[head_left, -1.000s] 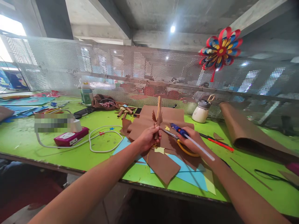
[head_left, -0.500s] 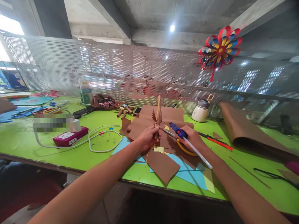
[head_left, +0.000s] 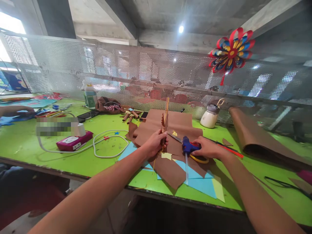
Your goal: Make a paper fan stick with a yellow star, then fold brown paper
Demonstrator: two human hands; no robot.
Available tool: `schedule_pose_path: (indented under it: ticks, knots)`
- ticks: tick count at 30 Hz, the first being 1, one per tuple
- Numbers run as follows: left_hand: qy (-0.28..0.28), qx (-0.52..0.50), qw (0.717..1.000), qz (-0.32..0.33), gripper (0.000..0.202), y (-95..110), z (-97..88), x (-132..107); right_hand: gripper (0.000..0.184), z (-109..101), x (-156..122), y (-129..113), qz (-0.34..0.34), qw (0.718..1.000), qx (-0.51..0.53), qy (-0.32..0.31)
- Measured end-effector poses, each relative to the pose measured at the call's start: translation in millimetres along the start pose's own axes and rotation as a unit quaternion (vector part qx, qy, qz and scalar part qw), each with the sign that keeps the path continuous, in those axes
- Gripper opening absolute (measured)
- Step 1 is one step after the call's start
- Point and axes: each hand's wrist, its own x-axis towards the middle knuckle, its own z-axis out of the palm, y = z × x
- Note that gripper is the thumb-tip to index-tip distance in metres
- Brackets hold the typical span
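Observation:
Closed around the lower end of a brown paper craft piece (head_left: 165, 122), my left hand (head_left: 158, 142) keeps it upright over the brown paper. The piece has zigzag-cut edges and a tall thin strip on top; yellow string (head_left: 161, 150) dangles below. In my right hand (head_left: 207, 147) is a blue glue gun (head_left: 187, 145), gripped by its handle, with a clear glue stick (head_left: 187, 169) sticking out toward me. Beneath the gun lies a pair of scissors with yellow handles (head_left: 200, 160). Brown paper sheets (head_left: 170, 175) and light blue paper (head_left: 198, 187) are under both hands.
A magenta power strip (head_left: 74, 142) with a white cord (head_left: 95, 150) is on the left. Behind stand a white bottle (head_left: 209, 116) and a green bottle (head_left: 90, 98); small brown paper rolls (head_left: 130, 116) lie between. Rolled brown paper (head_left: 258, 136) is right. Another person's hand (head_left: 23, 110) is far left.
My right hand has turned the glue gun, so its glue stick swung from pointing right to pointing toward me. The craft piece has turned slightly. Another person's hand has come in at left.

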Motion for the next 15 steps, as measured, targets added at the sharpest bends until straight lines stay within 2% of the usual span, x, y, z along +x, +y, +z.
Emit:
schedule_pose_path:
  ticks: [2, 4, 7, 10, 12, 15]
  knots:
    - [-0.006, 0.003, 1.000, 0.005, 0.018, 0.5, 0.4, -0.7, 0.026, -4.5, -2.0, 3.1, -0.010, 1.000, 0.003, -0.030]
    - [-0.015, 0.010, 1.000, 0.012, 0.018, 0.9, 0.5, -1.4, 0.029, -8.6, -2.7, 2.0, -0.019, 0.999, 0.000, -0.028]
    - [-0.031, 0.028, 0.999, 0.020, 0.020, 0.6, 1.2, -2.6, 0.032, -13.3, -0.9, -15.0, -0.020, 0.996, 0.042, 0.071]
    - [-0.051, 0.067, 0.996, 0.013, 0.022, -0.6, 4.2, -4.1, 0.025, -13.6, 4.4, -47.8, -0.014, 0.966, 0.164, 0.199]
    - [-0.058, 0.102, 0.993, 0.018, 0.024, -1.5, 7.8, -5.4, 0.029, -10.7, 9.5, -69.2, -0.017, 0.941, 0.236, 0.241]
    - [-0.064, 0.159, 0.984, 0.049, 0.024, -3.4, 12.9, -7.1, 0.043, -3.4, 17.3, -87.7, -0.021, 0.928, 0.275, 0.252]
